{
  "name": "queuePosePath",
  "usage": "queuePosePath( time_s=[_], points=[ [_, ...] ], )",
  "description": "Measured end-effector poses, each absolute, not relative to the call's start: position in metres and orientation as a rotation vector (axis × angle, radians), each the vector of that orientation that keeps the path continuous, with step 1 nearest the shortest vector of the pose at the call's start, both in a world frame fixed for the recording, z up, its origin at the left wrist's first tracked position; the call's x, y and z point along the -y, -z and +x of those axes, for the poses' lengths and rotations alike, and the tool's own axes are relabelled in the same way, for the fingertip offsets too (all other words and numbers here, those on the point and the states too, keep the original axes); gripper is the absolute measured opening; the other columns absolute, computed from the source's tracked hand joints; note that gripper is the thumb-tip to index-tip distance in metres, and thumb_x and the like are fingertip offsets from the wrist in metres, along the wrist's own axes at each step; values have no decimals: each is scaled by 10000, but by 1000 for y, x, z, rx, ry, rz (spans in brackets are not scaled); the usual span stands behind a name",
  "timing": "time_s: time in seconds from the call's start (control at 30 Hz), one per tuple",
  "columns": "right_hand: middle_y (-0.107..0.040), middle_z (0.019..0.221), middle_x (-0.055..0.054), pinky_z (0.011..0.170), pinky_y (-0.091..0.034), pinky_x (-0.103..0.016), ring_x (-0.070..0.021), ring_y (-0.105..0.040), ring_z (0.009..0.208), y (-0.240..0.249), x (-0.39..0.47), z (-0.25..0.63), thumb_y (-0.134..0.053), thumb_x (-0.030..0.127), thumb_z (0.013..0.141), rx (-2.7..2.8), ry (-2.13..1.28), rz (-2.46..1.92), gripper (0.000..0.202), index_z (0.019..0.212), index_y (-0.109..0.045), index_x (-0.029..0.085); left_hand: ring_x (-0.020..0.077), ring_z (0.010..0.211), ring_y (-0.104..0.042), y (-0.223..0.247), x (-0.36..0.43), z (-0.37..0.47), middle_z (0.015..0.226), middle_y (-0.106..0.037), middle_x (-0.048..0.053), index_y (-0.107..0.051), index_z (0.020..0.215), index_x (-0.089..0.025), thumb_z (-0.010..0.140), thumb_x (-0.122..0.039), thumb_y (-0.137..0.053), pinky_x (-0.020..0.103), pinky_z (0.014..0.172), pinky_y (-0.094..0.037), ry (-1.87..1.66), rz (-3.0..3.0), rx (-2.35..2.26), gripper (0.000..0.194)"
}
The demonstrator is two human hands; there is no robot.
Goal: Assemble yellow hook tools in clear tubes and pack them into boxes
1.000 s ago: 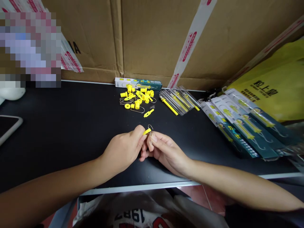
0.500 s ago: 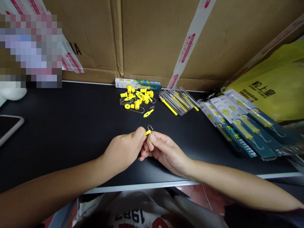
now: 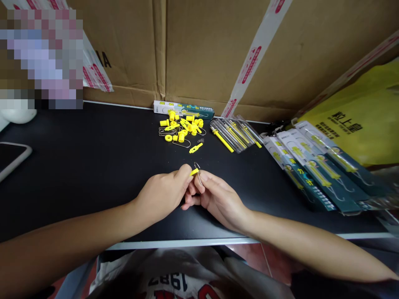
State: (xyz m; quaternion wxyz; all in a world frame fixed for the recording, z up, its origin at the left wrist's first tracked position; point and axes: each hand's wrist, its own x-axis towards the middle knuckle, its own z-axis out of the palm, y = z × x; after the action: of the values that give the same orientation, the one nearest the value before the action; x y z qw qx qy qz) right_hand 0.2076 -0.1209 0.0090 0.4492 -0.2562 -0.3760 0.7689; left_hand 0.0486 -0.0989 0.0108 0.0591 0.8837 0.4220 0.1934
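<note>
Close to the table's front edge, my left hand (image 3: 165, 189) is closed, pinching a small yellow plastic piece (image 3: 194, 171) between thumb and fingers. Opposite it, my right hand (image 3: 218, 195) grips a thin bent metal wire hook (image 3: 200, 179) with thumb and forefinger. The hook's curved end rises above the fingertips, and its wire meets the yellow piece's tip; whether it passes through cannot be made out. Beyond the hands lies a pile of yellow plastic parts (image 3: 181, 136) mixed with wire hooks. A single flat yellow part (image 3: 196, 148) lies at the pile's near side, beside a small spring (image 3: 201, 140).
Clear tubes with yellow rods (image 3: 235, 135) lie right of the pile. A printed box (image 3: 183, 110) stands behind it, against large cardboard (image 3: 199, 54). Packaged spring scales (image 3: 314, 166) and a yellow bag (image 3: 352, 116) fill the right. A phone (image 3: 12, 160) lies at left.
Both hands stay together in nearly the same place. The hook has tilted slightly against the yellow piece, and the camera view has shifted a little.
</note>
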Motion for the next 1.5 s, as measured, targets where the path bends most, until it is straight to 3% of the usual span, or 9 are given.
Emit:
queuePosePath(
  time_s=[0.37, 0.93, 1.07, 1.3, 1.5],
  points=[
    [-491, 763, -9, 694, -555, -340, -135, -538, 715, -13, 121, 208, -534, 353, 906, 935, -1912, -666, 336, 639, -463, 161, 133, 501, -609, -6, 96, 47, 612, -561, -35, -396, 796, -201, 885, -139, -401, 207, 447, -356, -589, 2843, -1260, 109],
    [-482, 650, 16, 739, -479, -307, -114, -478, 663, -4, 123, 205, -525, 358, 919, 1034, -1806, -772, 334, 645, -473, 174, 187, 520, -642, -18, 101, 52, 621, -633, -11, -400, 907, -197, 936, -191, -335, 228, 416, -292, -225, 2627, -1277, 72],
    [-504, 659, 14, 698, -485, -292, -110, -495, 650, -4, 123, 205, -489, 364, 938, 1142, -1726, -785, 327, 674, -499, 171, 171, 509, -608, -25, 102, 51, 622, -611, -19, -371, 880, -208, 959, -228, -276, 234, 433, -266, -318, 2480, -1240, 125],
    [-499, 695, 11, 690, -487, -298, -119, -513, 657, -6, 120, 209, -435, 379, 959, 1294, -1600, -771, 316, 724, -503, 179, 117, 553, -531, -25, 104, 48, 630, -516, -45, -343, 800, -217, 986, -283, -244, 230, 540, -360, -589, 2113, -1123, 221],
    [-498, 697, 15, 684, -443, -264, -114, -521, 677, -6, 121, 212, -441, 362, 961, 1483, -1432, -891, 299, 729, -504, 184, 123, 627, -549, -20, 106, 48, 699, -558, -22, -381, 816, -209, 987, -287, -252, 248, 612, -404, -608, 2076, -1051, 228]
  ],
)
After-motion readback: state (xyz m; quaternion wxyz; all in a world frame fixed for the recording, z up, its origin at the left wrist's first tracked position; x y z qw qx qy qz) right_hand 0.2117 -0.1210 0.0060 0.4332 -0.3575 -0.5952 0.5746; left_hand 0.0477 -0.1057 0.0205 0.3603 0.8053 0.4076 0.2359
